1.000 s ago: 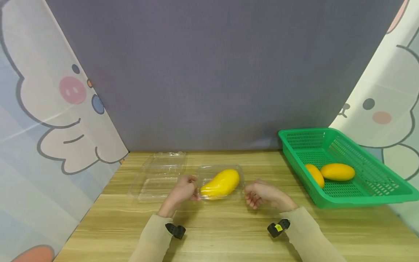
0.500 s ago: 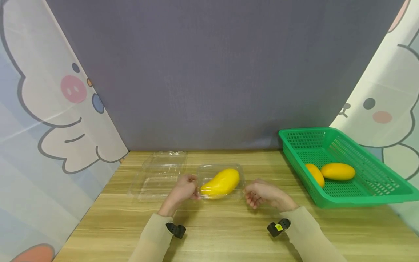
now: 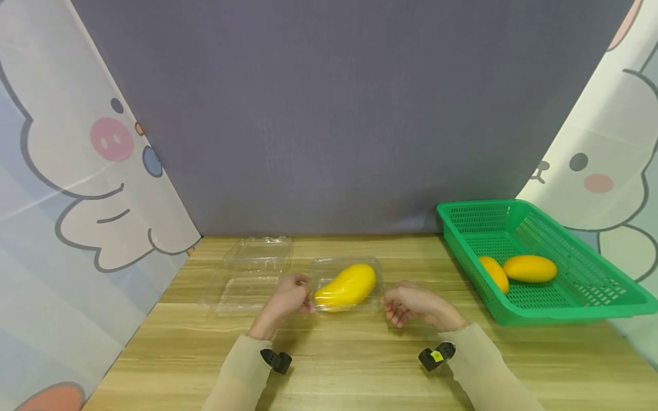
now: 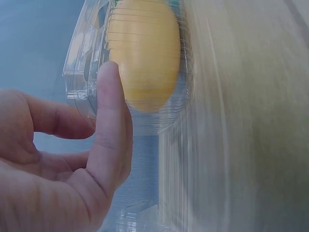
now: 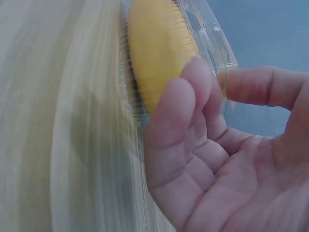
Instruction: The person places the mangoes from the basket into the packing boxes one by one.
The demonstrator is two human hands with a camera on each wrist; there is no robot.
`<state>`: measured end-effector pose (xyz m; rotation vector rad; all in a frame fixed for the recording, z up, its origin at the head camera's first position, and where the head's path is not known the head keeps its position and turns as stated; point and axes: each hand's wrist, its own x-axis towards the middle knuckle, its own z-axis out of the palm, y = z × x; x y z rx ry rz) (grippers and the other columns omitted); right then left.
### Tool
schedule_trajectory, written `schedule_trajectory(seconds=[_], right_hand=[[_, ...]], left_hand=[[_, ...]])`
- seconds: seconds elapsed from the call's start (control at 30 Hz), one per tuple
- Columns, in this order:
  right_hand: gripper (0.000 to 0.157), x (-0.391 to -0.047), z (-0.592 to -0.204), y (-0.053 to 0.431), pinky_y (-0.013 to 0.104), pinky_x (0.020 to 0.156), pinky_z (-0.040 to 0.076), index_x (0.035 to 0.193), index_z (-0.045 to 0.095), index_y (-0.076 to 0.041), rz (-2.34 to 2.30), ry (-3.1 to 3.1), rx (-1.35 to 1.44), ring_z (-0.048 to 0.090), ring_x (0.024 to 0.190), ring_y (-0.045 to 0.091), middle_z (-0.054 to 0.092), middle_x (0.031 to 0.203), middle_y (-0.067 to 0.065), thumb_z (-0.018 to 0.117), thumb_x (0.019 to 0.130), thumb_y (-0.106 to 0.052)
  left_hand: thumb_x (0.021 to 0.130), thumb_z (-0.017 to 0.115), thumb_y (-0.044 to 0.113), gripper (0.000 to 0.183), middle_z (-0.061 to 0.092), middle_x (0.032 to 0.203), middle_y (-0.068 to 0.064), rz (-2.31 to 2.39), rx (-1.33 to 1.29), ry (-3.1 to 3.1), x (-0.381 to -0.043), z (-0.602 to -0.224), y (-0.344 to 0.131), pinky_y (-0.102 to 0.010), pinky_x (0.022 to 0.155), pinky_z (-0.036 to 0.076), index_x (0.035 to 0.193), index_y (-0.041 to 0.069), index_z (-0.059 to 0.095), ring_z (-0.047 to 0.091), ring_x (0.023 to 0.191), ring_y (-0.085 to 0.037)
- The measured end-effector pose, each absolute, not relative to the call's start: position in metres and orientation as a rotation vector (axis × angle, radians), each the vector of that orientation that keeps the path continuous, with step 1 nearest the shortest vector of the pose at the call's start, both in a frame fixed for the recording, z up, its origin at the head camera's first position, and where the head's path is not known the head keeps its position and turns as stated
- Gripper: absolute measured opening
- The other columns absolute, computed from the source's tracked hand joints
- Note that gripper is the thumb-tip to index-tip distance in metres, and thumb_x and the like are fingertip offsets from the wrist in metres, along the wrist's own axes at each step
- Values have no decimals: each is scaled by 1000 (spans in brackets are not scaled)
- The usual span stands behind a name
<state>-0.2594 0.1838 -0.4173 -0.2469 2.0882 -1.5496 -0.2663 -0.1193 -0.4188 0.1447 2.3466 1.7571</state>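
Observation:
A clear plastic clamshell box [image 3: 329, 264] with a lid over it sits on the table in the head view. Inside lies a yellow mango [image 3: 352, 285], seen through the ribbed wall in both wrist views. My left hand [image 3: 290, 294] pinches the near left corner of the box at its rim, one finger lying along the side wall [image 4: 145, 123]. At the near right corner my right hand [image 3: 416, 303] pinches the rim between thumb and fingers, the other fingers curled beside the wall. Both hands are low, close to the tabletop.
Left of the box lies another clear clamshell [image 3: 252, 279], its lid folded back. A green basket [image 3: 557, 314] at the right holds two mangoes [image 3: 529, 269]. A grey panel [image 3: 329, 125] stands behind the wooden table [image 3: 349, 365], with printed cloths on both sides.

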Motion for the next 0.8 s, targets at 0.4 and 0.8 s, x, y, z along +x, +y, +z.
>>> schedule_trajectory(seconds=[0.4, 0.8], right_hand=[[19, -260, -418, 183, 26, 56, 50, 77, 58, -4, -1547, 2092, -248, 55, 59, 15, 60, 70, 6, 54, 93, -14], [20, -260, -417, 184, 25, 58, 51, 78, 59, -3, -1559, 2074, -253, 56, 59, 15, 61, 71, 6, 55, 92, -16]], left_hand=[[97, 46, 1, 47, 61, 90, -20, 1754, 122, 2358, -268, -420, -119, -37, 68, 62, 140, -18, 42, 63, 66, -21], [93, 45, -4, 48, 60, 88, -21, 1763, 69, 2359, -268, -420, -114, -35, 65, 62, 139, -18, 44, 62, 64, -21]])
